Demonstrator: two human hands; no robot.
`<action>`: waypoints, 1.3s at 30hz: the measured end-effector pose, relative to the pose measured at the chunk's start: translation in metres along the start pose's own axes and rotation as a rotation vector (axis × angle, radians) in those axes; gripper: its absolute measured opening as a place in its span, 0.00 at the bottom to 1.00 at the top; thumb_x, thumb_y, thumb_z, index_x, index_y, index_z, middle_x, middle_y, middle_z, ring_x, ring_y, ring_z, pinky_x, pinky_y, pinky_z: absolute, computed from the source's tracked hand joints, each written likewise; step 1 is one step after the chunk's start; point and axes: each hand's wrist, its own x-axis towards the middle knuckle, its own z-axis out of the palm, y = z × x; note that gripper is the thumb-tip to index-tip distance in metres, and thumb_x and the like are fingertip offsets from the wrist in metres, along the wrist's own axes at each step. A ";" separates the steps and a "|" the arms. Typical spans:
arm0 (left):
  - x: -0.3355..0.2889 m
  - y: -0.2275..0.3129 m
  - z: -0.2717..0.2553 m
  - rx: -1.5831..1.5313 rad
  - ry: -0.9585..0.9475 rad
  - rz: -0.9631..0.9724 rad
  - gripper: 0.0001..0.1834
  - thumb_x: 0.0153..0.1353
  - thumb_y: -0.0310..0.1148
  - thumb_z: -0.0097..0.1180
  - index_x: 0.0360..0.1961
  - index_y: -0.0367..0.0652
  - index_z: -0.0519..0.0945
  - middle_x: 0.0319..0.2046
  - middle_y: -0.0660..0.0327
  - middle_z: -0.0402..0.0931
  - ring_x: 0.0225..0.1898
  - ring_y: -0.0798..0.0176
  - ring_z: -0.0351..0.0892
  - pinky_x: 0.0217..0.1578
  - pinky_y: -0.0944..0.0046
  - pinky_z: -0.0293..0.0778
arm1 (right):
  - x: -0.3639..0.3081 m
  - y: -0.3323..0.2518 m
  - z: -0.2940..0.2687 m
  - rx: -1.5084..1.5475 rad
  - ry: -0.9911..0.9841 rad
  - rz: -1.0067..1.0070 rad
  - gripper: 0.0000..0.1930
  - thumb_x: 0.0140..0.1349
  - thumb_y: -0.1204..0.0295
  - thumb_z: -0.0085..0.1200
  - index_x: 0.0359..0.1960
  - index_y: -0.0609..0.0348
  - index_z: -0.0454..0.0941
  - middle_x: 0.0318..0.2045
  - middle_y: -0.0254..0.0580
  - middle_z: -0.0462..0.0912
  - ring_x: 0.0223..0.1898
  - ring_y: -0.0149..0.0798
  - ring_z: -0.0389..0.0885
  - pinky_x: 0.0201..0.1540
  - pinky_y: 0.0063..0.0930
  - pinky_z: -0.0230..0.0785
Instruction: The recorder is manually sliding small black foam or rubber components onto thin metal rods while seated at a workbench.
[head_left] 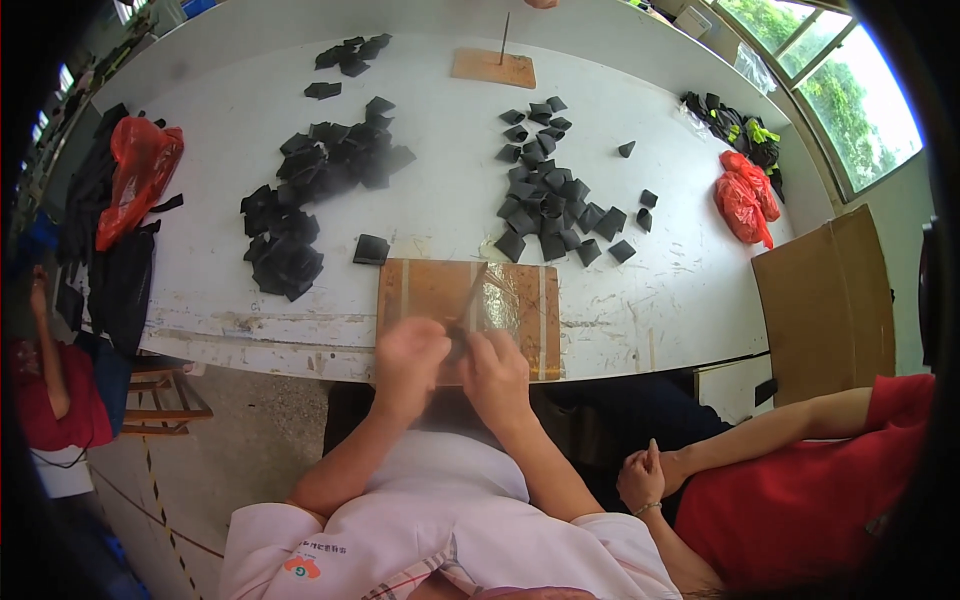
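My left hand (408,366) and my right hand (496,374) meet over the near edge of a brown wooden board (420,285) banded with tape. Pinched between their fingertips is a small black piece (457,345), perhaps fabric; the left hand is blurred. A thin rod (478,290) seems to rise from the board just beyond my fingers. One flat black piece (371,249) lies by the board's far left corner. Farther left spreads a heap of flat black pieces (335,160). To the right, several black pieces (552,205) look folded or curled into small cups.
A second small board (490,68) with an upright rod stands at the back. Red plastic bags (745,200) lie at the right, another red bag (140,170) at the left. A cardboard sheet (830,300) leans by the right edge. A person in red (800,490) sits close at my right.
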 end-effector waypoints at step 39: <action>0.030 0.094 0.036 0.630 -0.383 1.014 0.09 0.51 0.21 0.51 0.35 0.33 0.74 0.30 0.58 0.76 0.30 0.68 0.76 0.30 0.72 0.70 | 0.078 0.004 -0.046 0.645 0.106 0.031 0.16 0.51 0.65 0.57 0.36 0.63 0.72 0.29 0.38 0.72 0.28 0.29 0.70 0.26 0.18 0.64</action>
